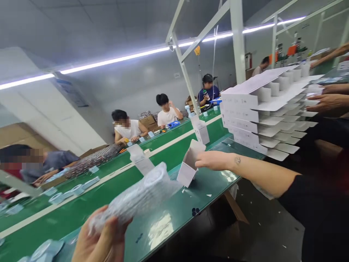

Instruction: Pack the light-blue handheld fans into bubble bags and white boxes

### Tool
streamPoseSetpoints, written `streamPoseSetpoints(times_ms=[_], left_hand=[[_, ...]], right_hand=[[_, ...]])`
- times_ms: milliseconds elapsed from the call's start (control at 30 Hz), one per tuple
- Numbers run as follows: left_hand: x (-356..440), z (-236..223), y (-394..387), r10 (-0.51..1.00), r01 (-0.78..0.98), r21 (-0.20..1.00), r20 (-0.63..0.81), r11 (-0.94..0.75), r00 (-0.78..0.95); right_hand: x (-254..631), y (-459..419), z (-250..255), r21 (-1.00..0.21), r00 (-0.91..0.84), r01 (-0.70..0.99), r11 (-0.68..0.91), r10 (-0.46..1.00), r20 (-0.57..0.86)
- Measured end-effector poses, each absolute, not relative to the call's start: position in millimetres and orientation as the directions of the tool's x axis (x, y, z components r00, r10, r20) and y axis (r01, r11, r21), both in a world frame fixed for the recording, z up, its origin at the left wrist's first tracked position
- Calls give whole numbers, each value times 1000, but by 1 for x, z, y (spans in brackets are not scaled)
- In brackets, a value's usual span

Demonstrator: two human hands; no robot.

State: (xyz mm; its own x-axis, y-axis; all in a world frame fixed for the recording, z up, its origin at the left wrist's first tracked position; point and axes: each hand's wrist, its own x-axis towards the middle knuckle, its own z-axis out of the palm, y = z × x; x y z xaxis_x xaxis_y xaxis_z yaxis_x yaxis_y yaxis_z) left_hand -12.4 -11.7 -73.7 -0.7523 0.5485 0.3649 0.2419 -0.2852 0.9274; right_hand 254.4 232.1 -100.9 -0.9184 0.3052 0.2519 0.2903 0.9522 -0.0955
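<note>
My left hand [95,242] is at the bottom edge, closed round one end of a clear plastic pouch [141,194] with something white inside; motion blurs the pouch. It points toward a small white carton [189,164] with its top flaps open. My right hand [215,160] grips that carton at its upper side and holds it tilted just above the green bench [174,218]. The pouch's far end lies close to the carton's side, and I cannot tell whether they touch.
A tall stack of white cartons with open flaps [259,109] stands to the right, and another person's hands [324,102] reach at it. More cartons [201,129] stand on the green conveyor [114,174]. Several seated workers face it, beside a white frame post [237,40].
</note>
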Motion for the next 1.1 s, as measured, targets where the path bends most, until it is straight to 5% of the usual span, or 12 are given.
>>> streamPoseSetpoints(times_ms=[133, 267, 433, 567, 833, 1000, 1100], left_hand=[[7, -42, 31, 548, 294, 848, 514, -440, -660], [-10, -16, 54, 750, 655, 741, 517, -150, -413], [-36, 27, 47, 898, 966, 250, 408, 62, -163], [-33, 47, 57, 992, 997, -46, 112, 55, -50], [-29, 4, 102, 995, 995, -94, -92, -43, 34], [-15, -24, 93, 984, 994, -91, 157, -68, 82], [-11, -33, 87, 982, 997, -74, 185, -20, 33]], right_hand=[[195, 243, -76, -181, -974, -55, 982, -12, 227], [160, 254, -83, -242, -948, -222, 945, -151, 280], [120, 250, -100, -237, -864, -315, 919, -174, 473], [88, 228, -111, -281, -807, -353, 893, -138, 574], [85, 217, -148, -491, -736, -358, 794, 84, 672], [87, 213, -168, -678, -710, -406, 613, 255, 656], [86, 208, -164, -762, -731, -394, 514, 327, 599]])
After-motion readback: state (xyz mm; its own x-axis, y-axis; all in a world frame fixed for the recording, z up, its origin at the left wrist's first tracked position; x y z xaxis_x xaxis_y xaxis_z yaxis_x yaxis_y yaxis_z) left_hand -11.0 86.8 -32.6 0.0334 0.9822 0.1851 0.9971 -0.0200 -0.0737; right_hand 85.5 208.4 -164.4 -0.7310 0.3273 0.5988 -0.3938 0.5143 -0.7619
